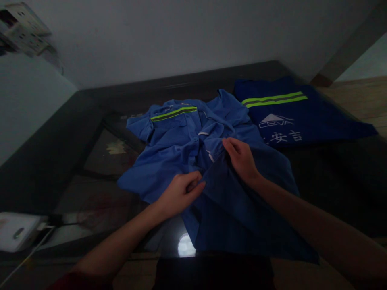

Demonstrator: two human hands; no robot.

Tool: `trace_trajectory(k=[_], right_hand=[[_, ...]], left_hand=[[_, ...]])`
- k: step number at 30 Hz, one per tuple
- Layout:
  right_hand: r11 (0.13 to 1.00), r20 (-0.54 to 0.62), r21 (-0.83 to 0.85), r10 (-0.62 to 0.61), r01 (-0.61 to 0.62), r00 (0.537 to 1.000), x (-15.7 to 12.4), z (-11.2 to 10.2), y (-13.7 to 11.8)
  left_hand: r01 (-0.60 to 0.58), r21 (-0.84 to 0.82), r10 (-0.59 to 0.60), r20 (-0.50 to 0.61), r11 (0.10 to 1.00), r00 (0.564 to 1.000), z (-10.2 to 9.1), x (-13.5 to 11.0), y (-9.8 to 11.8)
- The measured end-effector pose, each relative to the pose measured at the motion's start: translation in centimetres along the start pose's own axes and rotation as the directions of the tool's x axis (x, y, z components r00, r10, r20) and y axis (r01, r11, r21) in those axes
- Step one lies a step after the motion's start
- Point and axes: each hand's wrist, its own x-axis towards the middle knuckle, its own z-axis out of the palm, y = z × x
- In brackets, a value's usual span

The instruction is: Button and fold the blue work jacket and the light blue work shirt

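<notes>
A blue work shirt [178, 143] with a yellow-green reflective stripe on its chest lies spread on the dark glossy table [115, 225]. Its buttoned front runs down the middle, and its lower part reaches toward me. My left hand [183, 191] pinches the edge of the shirt's cloth near the middle. Higher and to the right, my right hand [240, 159] grips the same fabric beside a white-trimmed flap. Between the two hands the cloth is drawn into a slanting edge. Folds hide part of the shirt front.
A darker blue garment [278, 110] with a reflective stripe and white lettering lies behind on the right. At the left table edge sits a white device [21, 231] with a cable. Power sockets [26, 30] are at the upper left; a wall [187, 44] stands behind the table.
</notes>
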Motion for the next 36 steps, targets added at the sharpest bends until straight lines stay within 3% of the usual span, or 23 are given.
trace_trajectory(k=[2,4,6,8,10,11,15,19,30,32,36], right_hand=[[0.994,-0.006,-0.054,-0.100,0.100,0.995,-0.1,-0.3,-0.2],[0.950,-0.009,-0.159,-0.273,0.268,0.962,-0.3,-0.6,-0.8],[0.842,0.105,-0.242,-0.471,0.482,0.876,-0.7,-0.8,-1.5],[0.725,0.316,-0.220,-0.579,0.652,0.751,-1.0,-0.8,-1.9],[0.682,0.499,-0.170,-0.562,0.711,0.659,-1.3,-0.6,-2.0],[0.691,0.562,-0.164,-0.521,0.704,0.642,-1.4,-0.4,-2.0],[0.743,0.655,-0.224,-0.364,0.631,0.662,-1.6,0.0,-1.8],[0.711,0.696,-0.313,-0.280,0.630,0.661,-1.6,0.1,-2.3],[0.617,0.697,-0.460,-0.196,0.639,0.690,-2.1,0.2,-3.0],[0.637,0.695,-0.444,-0.199,0.631,0.690,-2.1,0.2,-2.8],[0.760,0.655,-0.341,-0.230,0.553,0.720,-2.2,0.3,-2.0]], left_hand=[[0.022,-0.116,-0.022,-0.005,0.993,1.000,-0.1,0.1,-0.1],[0.048,-0.197,-0.054,-0.026,0.979,0.998,-0.2,0.2,-0.3],[0.064,-0.249,-0.077,-0.044,0.966,0.996,-0.1,0.3,-0.6],[0.057,-0.270,-0.076,-0.061,0.961,0.995,0.0,0.4,-0.8],[0.031,-0.268,-0.056,-0.087,0.963,0.995,0.1,0.5,-0.9],[0.018,-0.265,-0.047,-0.102,0.964,0.994,0.2,0.6,-0.9],[-0.012,-0.255,-0.023,-0.135,0.967,0.991,0.3,0.5,-1.0],[-0.019,-0.254,-0.018,-0.141,0.967,0.990,0.4,0.5,-1.2],[-0.046,-0.273,0.006,-0.146,0.961,0.989,0.3,0.7,-1.2],[-0.053,-0.272,0.012,-0.148,0.961,0.989,0.3,0.7,-1.2],[-0.042,-0.264,-0.002,-0.165,0.964,0.986,0.4,0.6,-1.1]])
